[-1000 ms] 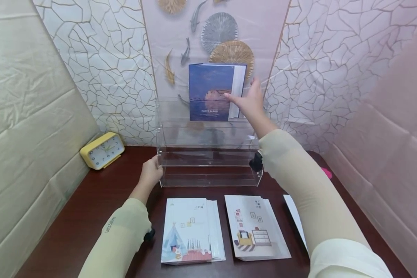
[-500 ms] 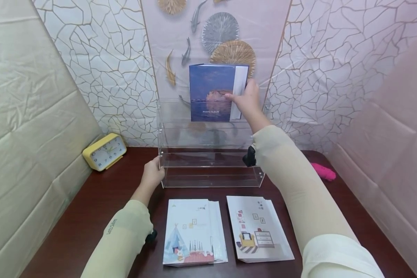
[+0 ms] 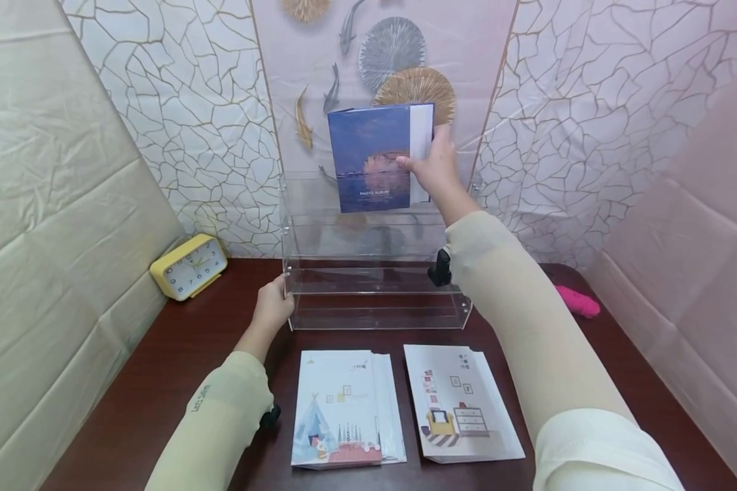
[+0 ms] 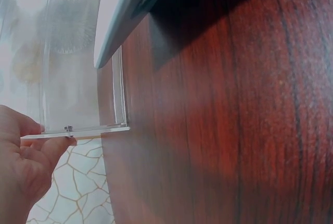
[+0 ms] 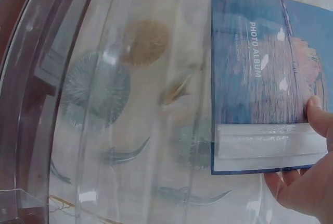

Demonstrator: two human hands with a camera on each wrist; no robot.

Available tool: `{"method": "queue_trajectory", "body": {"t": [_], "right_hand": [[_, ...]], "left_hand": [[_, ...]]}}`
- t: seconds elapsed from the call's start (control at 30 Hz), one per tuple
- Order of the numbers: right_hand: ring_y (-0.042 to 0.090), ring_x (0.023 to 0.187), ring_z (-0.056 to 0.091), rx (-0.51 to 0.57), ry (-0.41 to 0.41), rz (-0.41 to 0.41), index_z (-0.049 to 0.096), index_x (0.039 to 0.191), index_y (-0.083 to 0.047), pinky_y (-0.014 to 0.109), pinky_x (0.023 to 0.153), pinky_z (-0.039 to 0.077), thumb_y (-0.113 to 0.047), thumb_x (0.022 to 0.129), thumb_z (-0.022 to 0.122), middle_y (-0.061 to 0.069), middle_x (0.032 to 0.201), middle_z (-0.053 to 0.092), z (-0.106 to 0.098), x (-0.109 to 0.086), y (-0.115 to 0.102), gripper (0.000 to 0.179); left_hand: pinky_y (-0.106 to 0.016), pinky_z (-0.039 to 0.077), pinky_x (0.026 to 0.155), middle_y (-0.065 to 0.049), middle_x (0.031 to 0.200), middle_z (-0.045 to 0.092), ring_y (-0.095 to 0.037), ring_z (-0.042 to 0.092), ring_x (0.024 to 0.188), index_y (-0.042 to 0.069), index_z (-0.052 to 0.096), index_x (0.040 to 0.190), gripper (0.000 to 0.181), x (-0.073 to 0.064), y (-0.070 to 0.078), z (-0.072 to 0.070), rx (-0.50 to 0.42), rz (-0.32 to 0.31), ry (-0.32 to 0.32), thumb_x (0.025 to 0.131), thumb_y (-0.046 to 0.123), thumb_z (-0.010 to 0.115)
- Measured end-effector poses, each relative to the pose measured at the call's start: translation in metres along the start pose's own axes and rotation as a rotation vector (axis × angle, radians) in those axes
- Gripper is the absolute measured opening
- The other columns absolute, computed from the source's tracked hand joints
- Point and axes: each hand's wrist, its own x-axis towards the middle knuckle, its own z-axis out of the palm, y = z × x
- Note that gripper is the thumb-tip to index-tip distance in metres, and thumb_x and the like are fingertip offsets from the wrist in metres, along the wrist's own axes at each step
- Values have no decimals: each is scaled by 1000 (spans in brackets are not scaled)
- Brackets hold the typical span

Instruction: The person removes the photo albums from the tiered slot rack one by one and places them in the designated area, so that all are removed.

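Observation:
A blue photo album (image 3: pixel 365 160) with a sea-and-cliff cover is upright, slightly tilted, at the top tier of a clear acrylic rack (image 3: pixel 377 319). My right hand (image 3: pixel 440 169) grips its right edge, thumb on the front cover and fingers behind, as the right wrist view (image 5: pixel 304 182) also shows. Whether the album's lower edge touches the rack, I cannot tell. My left hand (image 3: pixel 273 305) pinches the rack's left side panel near its base; in the left wrist view, thumb and fingers lie on either side of that panel (image 4: pixel 93 131).
Two white illustrated booklets or albums (image 3: pixel 334 416) (image 3: pixel 463 406) lie before the rack on the dark red wooden table (image 3: pixel 135 382). A yellow alarm clock (image 3: pixel 190 267) stands at the left. Beyond my right sleeve lies a bright pink object (image 3: pixel 579 302). Patterned cloth hangs behind.
The album has risen slightly and tilted a little, carried by my right hand. My left hand keeps its hold on the rack. The head view has shifted slightly, showing more of the pink object.

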Motion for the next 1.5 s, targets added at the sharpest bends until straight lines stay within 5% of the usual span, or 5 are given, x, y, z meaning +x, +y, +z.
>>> {"method": "queue_trajectory", "body": {"t": [0.3, 0.8, 1.1, 1.5], "right_hand": [[21, 122, 42, 81, -80, -82, 20, 132, -11, 27, 101, 31, -22, 82, 72, 12, 135, 42, 3, 7, -19, 73], [15, 125, 39, 124, -21, -154, 23, 130, -8, 15, 100, 25, -11, 80, 72, 9, 136, 41, 3, 12, -30, 69], [8, 126, 34, 260, 10, -205, 24, 130, -9, 8, 97, 22, -4, 80, 70, 5, 139, 36, -27, 24, -34, 69], [11, 122, 35, 311, 75, -159, 22, 130, -19, 18, 97, 30, -11, 84, 68, -1, 135, 33, -68, 15, -35, 66]], "left_hand": [[-46, 45, 88, -25, 103, 64, -34, 56, 107, -8, 46, 132, 46, 0, -1, 0, -1, -24, -24, 86, -3, 51], [-46, 47, 86, -23, 97, 66, -34, 59, 102, -7, 52, 127, 43, 2, -2, 1, -5, 5, 0, 84, -4, 53], [-45, 47, 86, -22, 96, 67, -32, 59, 102, -6, 53, 126, 41, 2, -1, 0, -9, 1, -3, 85, -3, 52], [-46, 47, 83, -22, 94, 67, -32, 60, 97, -6, 52, 128, 43, 1, 0, -1, 5, -7, -11, 85, -3, 52]]}}
